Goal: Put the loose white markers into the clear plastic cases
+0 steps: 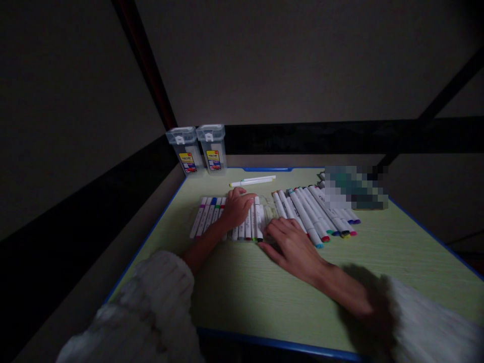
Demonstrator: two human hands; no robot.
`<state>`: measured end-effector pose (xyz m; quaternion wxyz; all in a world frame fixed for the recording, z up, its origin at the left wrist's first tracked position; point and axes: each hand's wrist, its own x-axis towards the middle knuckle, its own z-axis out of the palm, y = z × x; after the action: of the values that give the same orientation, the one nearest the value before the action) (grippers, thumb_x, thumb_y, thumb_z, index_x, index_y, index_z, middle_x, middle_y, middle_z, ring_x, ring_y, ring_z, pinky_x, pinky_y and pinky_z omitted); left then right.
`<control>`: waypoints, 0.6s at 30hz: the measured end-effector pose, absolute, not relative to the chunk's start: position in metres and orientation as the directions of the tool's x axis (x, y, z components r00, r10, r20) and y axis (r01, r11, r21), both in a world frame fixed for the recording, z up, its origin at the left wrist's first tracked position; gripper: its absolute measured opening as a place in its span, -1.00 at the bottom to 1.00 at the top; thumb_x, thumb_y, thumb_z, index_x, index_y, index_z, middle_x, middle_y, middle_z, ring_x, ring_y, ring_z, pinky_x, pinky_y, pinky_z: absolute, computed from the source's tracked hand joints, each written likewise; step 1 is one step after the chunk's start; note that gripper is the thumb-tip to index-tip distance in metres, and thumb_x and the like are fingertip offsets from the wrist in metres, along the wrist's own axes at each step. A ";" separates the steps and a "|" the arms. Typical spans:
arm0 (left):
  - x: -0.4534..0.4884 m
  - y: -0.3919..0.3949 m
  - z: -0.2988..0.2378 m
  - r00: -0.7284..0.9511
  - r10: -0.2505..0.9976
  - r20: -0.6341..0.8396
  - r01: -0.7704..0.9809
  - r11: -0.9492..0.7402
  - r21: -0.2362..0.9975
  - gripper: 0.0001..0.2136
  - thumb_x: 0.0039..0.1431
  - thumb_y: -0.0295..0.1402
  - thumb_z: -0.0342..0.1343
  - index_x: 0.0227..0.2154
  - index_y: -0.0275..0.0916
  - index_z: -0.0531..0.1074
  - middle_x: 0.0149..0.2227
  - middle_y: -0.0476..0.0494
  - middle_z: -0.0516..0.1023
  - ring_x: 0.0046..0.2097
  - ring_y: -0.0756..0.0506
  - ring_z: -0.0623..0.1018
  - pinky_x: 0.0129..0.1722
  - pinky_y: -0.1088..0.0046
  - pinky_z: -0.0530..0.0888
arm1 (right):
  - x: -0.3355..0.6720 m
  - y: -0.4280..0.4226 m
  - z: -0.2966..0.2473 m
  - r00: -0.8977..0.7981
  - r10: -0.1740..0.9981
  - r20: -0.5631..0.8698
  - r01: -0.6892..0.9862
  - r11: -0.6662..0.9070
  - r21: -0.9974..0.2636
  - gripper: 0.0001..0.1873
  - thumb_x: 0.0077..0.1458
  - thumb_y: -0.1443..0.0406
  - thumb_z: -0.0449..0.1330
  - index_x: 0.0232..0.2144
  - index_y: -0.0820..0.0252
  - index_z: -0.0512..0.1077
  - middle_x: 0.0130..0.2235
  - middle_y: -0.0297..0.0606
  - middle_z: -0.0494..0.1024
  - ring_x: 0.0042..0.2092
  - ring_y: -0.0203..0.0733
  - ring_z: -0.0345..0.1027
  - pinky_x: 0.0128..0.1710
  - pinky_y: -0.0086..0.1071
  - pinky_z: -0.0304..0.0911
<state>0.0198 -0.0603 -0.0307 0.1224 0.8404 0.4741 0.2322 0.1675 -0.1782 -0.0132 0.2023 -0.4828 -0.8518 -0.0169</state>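
Observation:
A row of several white markers with coloured caps (206,217) lies side by side on the pale green table (242,292). My left hand (237,207) rests flat on top of this row, fingers stretched out over the markers. My right hand (291,246) lies palm down just right of the row's end, fingers spread, touching the table and the nearest markers. A second fanned group of markers (313,214) lies to the right of my right hand. Both arms wear fluffy white sleeves.
Two clear plastic marker cases (197,149) stand upright at the table's far left corner. Two loose pens (252,180) lie behind the rows. A blurred patch covers something at the far right. A dark rail runs behind the blue-edged table.

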 end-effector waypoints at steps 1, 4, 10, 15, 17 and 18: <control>0.020 -0.060 -0.031 0.443 0.858 0.262 0.747 -0.514 0.421 -0.67 0.14 -0.37 -0.21 -0.12 -0.20 0.38 -0.11 -0.16 0.24 -0.02 -0.13 0.21 0.00 0.25 0.17 | 0.168 -0.178 -0.013 -0.449 0.819 0.357 0.829 0.531 -0.175 -0.83 0.10 0.24 0.02 -0.38 0.23 0.30 -0.36 -0.21 0.39 -0.27 -0.11 0.18 -0.28 -0.27 0.02; 0.020 -0.061 -0.031 0.444 0.866 0.229 0.767 -0.500 0.402 -0.67 0.14 -0.36 -0.20 -0.09 -0.19 0.36 -0.09 -0.18 0.22 -0.01 -0.15 0.21 0.00 0.24 0.17 | 0.167 -0.178 -0.014 -0.442 0.827 0.348 0.826 0.526 -0.201 -0.82 0.09 0.24 0.03 -0.31 0.25 0.30 -0.32 -0.20 0.40 -0.24 -0.09 0.19 -0.25 -0.25 0.03; 0.021 -0.064 -0.028 0.462 0.870 0.172 0.799 -0.492 0.345 -0.66 0.15 -0.36 -0.20 -0.03 -0.18 0.31 -0.06 -0.20 0.21 0.03 -0.16 0.20 0.02 0.22 0.17 | 0.168 -0.178 -0.013 -0.443 0.834 0.329 0.823 0.524 -0.219 -0.76 0.10 0.26 0.02 -0.19 0.26 0.31 -0.29 -0.19 0.42 -0.21 -0.08 0.19 -0.23 -0.23 0.04; 0.022 -0.067 -0.024 0.472 0.870 0.146 0.819 -0.493 0.292 -0.66 0.16 -0.35 -0.19 -0.02 -0.14 0.28 -0.03 -0.19 0.22 0.03 -0.17 0.20 0.02 0.22 0.17 | 0.168 -0.177 -0.013 -0.452 0.824 0.341 0.810 0.540 -0.230 -0.73 0.10 0.27 0.02 -0.15 0.26 0.33 -0.27 -0.18 0.45 -0.20 -0.09 0.21 -0.23 -0.24 0.05; 0.022 -0.068 -0.023 0.476 0.868 0.142 0.822 -0.496 0.279 -0.66 0.16 -0.35 -0.18 -0.02 -0.14 0.28 -0.03 -0.19 0.23 0.03 -0.17 0.21 0.02 0.22 0.18 | 0.168 -0.177 -0.014 -0.454 0.823 0.341 0.805 0.543 -0.239 -0.72 0.11 0.27 0.02 -0.13 0.26 0.34 -0.27 -0.18 0.46 -0.21 -0.10 0.21 -0.23 -0.24 0.05; 0.022 -0.069 -0.023 0.479 0.867 0.141 0.822 -0.499 0.273 -0.66 0.16 -0.35 -0.18 -0.02 -0.14 0.28 -0.04 -0.19 0.23 0.03 -0.17 0.21 0.02 0.21 0.17 | 0.168 -0.177 -0.014 -0.454 0.825 0.338 0.803 0.543 -0.245 -0.72 0.11 0.28 0.02 -0.13 0.26 0.34 -0.27 -0.18 0.46 -0.21 -0.10 0.22 -0.23 -0.24 0.06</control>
<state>0.0219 -0.0687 -0.0228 0.0842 0.8557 0.4934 0.1312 0.1680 -0.1773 -0.0135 0.2119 -0.4775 -0.8523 0.0248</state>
